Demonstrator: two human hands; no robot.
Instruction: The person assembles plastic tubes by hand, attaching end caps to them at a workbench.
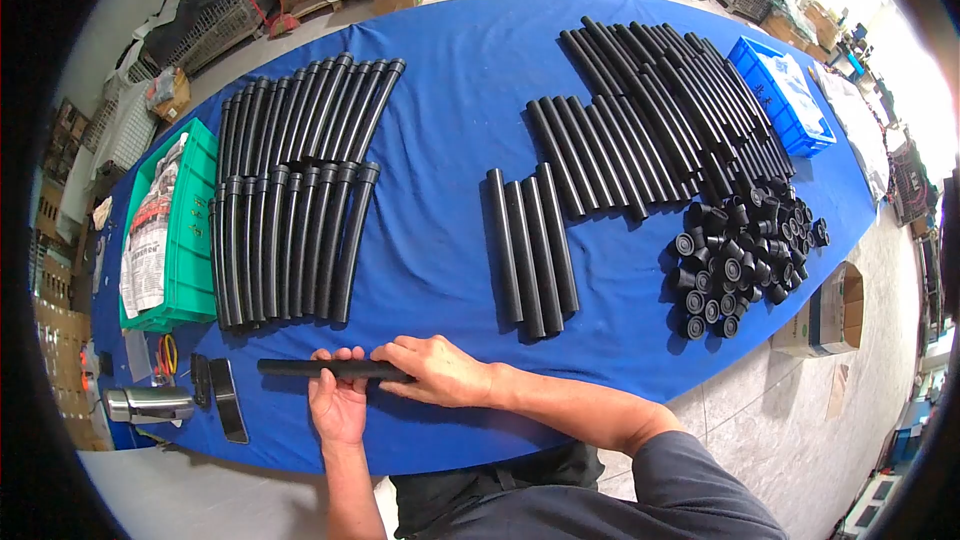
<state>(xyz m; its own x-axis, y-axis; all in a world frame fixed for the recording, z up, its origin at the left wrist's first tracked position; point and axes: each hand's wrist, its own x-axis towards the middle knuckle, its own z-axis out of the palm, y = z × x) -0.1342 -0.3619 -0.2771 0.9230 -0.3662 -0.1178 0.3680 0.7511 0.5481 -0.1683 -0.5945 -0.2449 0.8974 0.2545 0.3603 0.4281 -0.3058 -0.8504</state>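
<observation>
A black tube (285, 367) lies level across both hands near the front of the blue-covered table. My left hand (340, 405) holds it around the middle, palm up, with the thumb in front and the fingertips behind. Wrapped over its right end is my right hand (440, 370), which hides that end. Four-sided rows of capped black tubes (290, 240) lie beyond my left hand. Beyond my right hand is a small group of uncapped black tubes (530, 250), with a larger stack of tubes (660, 110) behind it. Black end caps (735, 265) are heaped at the right.
A green crate (200, 230) with newspaper stands at the left, and a blue basket (800, 130) at the back right. A phone (229, 400) and a shiny metal cylinder (148, 406) lie left of my hands. A cardboard box (830, 310) sits on the floor at right.
</observation>
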